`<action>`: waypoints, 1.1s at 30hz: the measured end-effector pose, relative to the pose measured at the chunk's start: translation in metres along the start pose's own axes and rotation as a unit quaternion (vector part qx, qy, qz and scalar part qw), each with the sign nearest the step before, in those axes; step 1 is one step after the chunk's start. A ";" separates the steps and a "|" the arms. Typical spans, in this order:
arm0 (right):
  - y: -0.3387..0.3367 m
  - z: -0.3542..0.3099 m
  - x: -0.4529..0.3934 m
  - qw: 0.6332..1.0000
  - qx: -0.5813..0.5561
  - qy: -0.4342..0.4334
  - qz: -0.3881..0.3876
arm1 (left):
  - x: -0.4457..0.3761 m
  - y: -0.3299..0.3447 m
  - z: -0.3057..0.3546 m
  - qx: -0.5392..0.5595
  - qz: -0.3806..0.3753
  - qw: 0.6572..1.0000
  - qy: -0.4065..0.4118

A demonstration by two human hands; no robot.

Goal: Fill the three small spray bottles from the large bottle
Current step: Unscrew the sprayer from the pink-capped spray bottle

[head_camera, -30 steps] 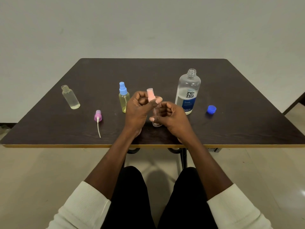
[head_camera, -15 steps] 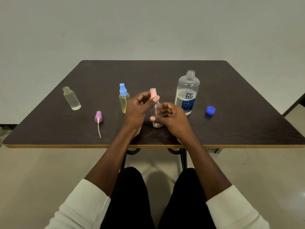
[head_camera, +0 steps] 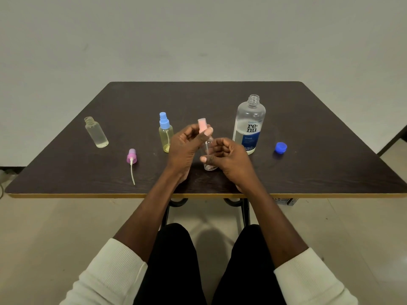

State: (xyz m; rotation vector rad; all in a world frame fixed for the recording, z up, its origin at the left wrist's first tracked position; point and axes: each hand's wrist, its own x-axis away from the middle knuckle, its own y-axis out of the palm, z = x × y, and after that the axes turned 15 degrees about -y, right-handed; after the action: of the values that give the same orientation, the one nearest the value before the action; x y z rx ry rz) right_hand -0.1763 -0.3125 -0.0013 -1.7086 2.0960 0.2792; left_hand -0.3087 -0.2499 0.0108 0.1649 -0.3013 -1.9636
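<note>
- Dark wood-grain is seen across the table (head_camera: 308, 102), on which every bottle stands; against the earlier frames the whole scene sits a little lower in view, while the objects keep their places on the table.
- At the far left an uncapped small bottle (head_camera: 96, 132) is stood upright, with a thin layer of clear liquid at its bottom.
- Just right of it and nearer the front edge, a purple spray top (head_camera: 131, 156) is laid on its side, its white tube pointing toward the person.
- A small bottle with a blue spray top (head_camera: 165, 135) is stood upright beside the left hand, filled with yellowish liquid.
- The left hand (head_camera: 184, 148) is closed round a pink spray top (head_camera: 202, 125), pinched between thumb and fingers. Compared with a second ago, the pink top has been raised slightly above the bottle below it, and its tube is seen running down into that bottle.
- The clear small bottle (head_camera: 209, 164) is gripped by the right hand (head_camera: 229, 157), whose fingers are curled round its upper part; its base is seen resting on the table between the two hands.
- Behind the right hand the large bottle (head_camera: 249, 126) is stood uncapped, untouched and unmoved since before.
- Farthest right, a blue cap (head_camera: 281, 148) is laid on the table, well apart from both hands.
</note>
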 end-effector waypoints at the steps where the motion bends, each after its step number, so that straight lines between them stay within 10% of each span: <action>1: 0.000 0.000 0.000 1.000 -0.001 -0.001 0.003 | 0.000 -0.001 0.000 0.011 -0.010 1.000 0.000; 33: -0.002 -0.002 0.001 0.999 -0.028 0.013 0.008 | 0.002 0.003 0.008 0.039 0.056 0.997 0.047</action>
State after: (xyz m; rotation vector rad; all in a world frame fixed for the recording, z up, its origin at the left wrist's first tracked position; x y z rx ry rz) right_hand -0.1753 -0.3146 -0.0003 -1.7361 2.1400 0.3256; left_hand -0.3087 -0.2522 0.0190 0.2846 -0.3183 -1.8275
